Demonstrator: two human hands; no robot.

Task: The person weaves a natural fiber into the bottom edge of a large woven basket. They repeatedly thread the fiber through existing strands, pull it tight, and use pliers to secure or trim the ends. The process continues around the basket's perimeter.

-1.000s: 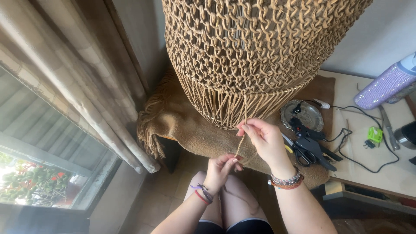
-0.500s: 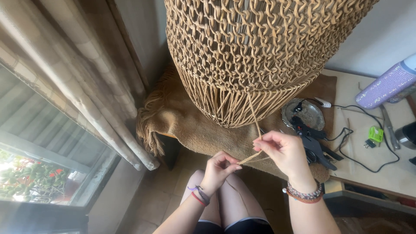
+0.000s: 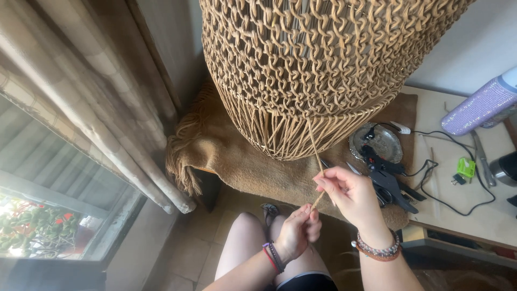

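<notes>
Both hands have dropped below the woven shade (image 3: 323, 70): right hand (image 3: 350, 194) and left hand (image 3: 299, 229) pinch one cord (image 3: 314, 145), seemingly drawn taut.

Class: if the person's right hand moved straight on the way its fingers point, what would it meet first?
Probably the woven cord shade: the right hand points up-left along the cord strand toward its lower fringe, though depth is unclear.
</notes>
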